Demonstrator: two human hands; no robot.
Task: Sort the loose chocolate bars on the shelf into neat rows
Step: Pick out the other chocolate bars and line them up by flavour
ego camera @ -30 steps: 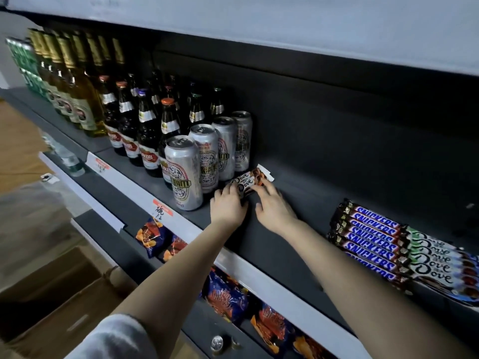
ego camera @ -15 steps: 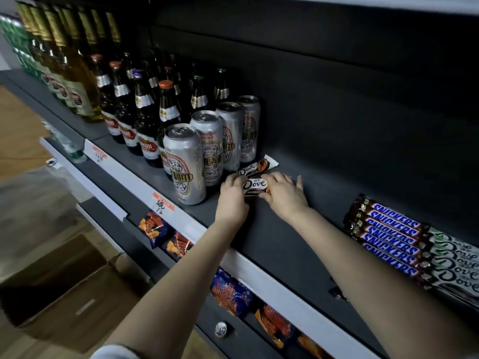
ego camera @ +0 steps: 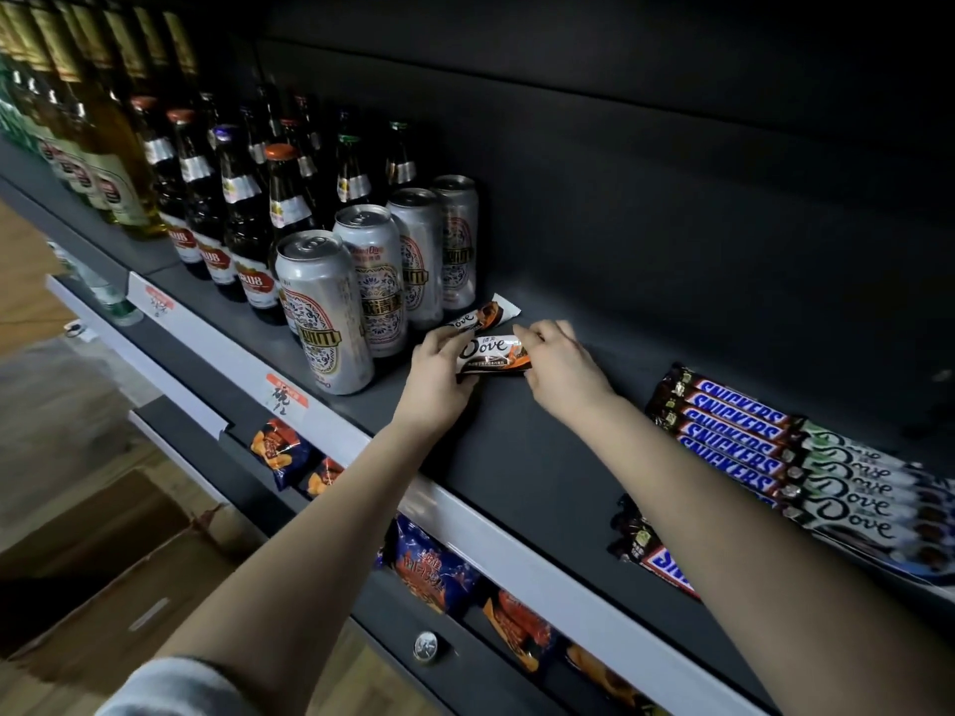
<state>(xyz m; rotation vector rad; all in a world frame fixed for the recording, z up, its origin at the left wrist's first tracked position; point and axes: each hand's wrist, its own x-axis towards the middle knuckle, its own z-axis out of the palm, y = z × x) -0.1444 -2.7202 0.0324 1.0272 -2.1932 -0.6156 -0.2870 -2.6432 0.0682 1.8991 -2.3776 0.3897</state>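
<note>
Since a second ago, one brown Dove bar [ego camera: 493, 354] has come forward from beside the cans and its front now faces the camera, with "Dove" in white script and small Chinese characters above it. The left hand [ego camera: 439, 369] pinches its left end and the right hand [ego camera: 563, 369] pinches its right end, fingers curled round the wrapper. It sits low over the dark grey shelf [ego camera: 517, 457]; whether it touches cannot be told. Just behind it a second Dove bar [ego camera: 480, 315] lies flat against the foot of a row of silver beer cans [ego camera: 323, 312], whose label writing is too distorted to read. Brown and green beer bottles [ego camera: 227, 198] stand further left. Well to the right lies a neat row of Snickers bars [ego camera: 734, 431], end to end with a row of white-wrapped Dove bars [ego camera: 852, 488]. One loose Snickers bar [ego camera: 656, 555] lies near the shelf's front edge, partly hidden by the right forearm. A price tag [ego camera: 287, 395] on the shelf lip bears handwritten Chinese characters. Blue and orange snack bags [ego camera: 434, 571] fill the shelf below.
</note>
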